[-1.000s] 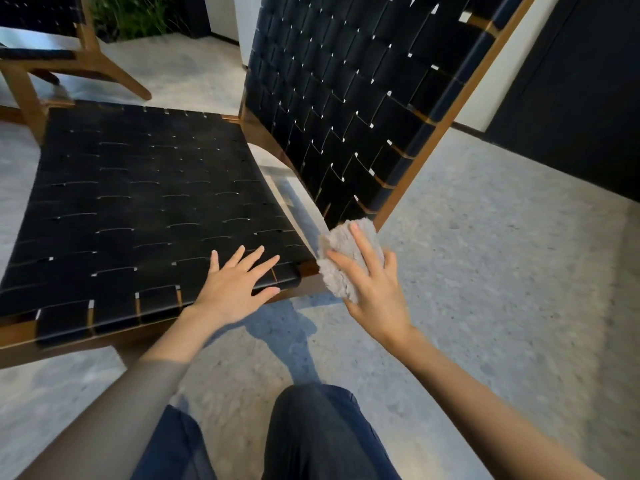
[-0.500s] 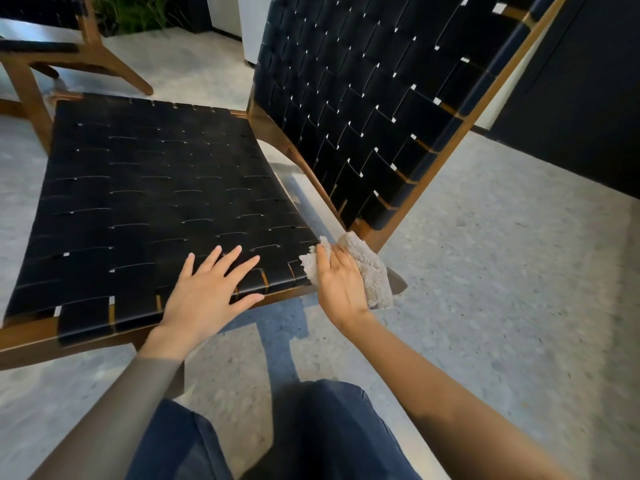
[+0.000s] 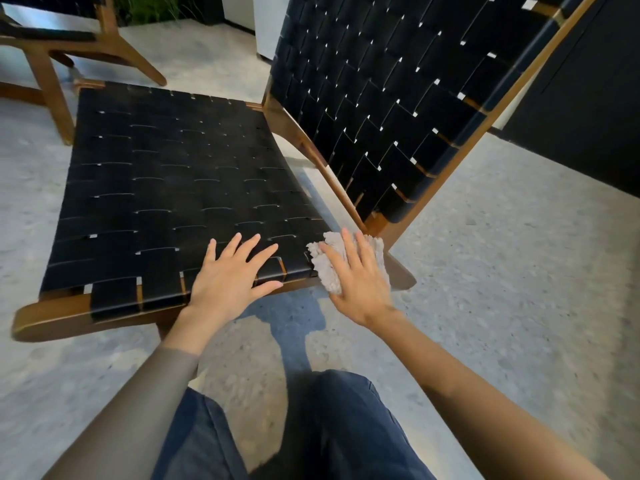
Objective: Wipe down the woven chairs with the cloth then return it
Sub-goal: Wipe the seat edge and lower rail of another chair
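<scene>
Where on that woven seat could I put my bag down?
Most of the woven seat is bare, from the backrest across to its opposite edge. The near right corner is crowded: the left hand lies flat there, and the right hand presses the cloth beside it.

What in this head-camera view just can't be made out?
Head view:
- cloth: mostly hidden under the right hand pressing it.
- backrest: top cut off by the upper edge.
- second chair: mainly wooden legs show; the rest is cut by the top-left edge.
- seat's front edge: partly covered by the left hand.
</scene>
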A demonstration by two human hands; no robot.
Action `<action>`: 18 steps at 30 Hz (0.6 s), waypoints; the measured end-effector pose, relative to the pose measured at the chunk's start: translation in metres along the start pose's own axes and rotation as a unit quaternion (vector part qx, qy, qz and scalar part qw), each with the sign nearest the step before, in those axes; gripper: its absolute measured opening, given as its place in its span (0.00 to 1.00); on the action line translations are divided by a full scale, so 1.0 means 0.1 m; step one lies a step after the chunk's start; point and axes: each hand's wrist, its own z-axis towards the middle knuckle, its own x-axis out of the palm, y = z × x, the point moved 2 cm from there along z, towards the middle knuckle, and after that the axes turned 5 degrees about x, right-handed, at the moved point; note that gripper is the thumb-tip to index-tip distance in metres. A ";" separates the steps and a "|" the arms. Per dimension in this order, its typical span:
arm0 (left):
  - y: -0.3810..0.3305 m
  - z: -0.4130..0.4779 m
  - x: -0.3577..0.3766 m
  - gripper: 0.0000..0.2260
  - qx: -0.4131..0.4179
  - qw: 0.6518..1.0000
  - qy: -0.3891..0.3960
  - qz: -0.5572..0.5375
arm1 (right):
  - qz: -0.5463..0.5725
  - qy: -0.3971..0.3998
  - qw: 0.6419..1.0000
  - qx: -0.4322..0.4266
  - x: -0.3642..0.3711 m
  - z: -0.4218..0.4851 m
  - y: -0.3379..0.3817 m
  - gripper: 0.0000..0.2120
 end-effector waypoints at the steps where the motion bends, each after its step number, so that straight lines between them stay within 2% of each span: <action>1: 0.00 0.00 0.01 0.32 -0.001 1.000 0.000 0.004 | 0.005 0.000 1.000 0.023 0.04 -0.02 0.04 0.40; 4: 0.00 0.01 0.03 0.32 -0.004 1.000 0.002 0.015 | 0.123 -0.038 0.987 0.097 0.11 -0.02 0.22 0.33; 6: 0.00 0.01 0.04 0.32 -0.006 1.000 0.000 0.016 | 0.183 -0.054 0.975 0.117 0.06 -0.02 0.26 0.28; 11: -0.02 0.00 0.02 0.31 -0.005 1.000 -0.006 0.006 | 0.232 -0.008 0.973 0.011 -0.18 -0.08 0.28 0.27; 13: -0.01 0.00 0.02 0.32 -0.006 1.000 -0.004 0.001 | 0.251 -0.012 0.968 0.003 -0.27 -0.17 0.17 0.26; 15: -0.02 -0.01 0.03 0.33 -0.015 1.000 -0.002 -0.001 | 0.271 -0.061 0.960 0.034 -0.33 -0.34 -0.02 0.27; 18: -0.11 0.04 0.02 0.35 -0.041 0.999 0.011 -0.021 | 0.303 -0.141 0.931 0.149 -0.31 -0.64 -0.28 0.31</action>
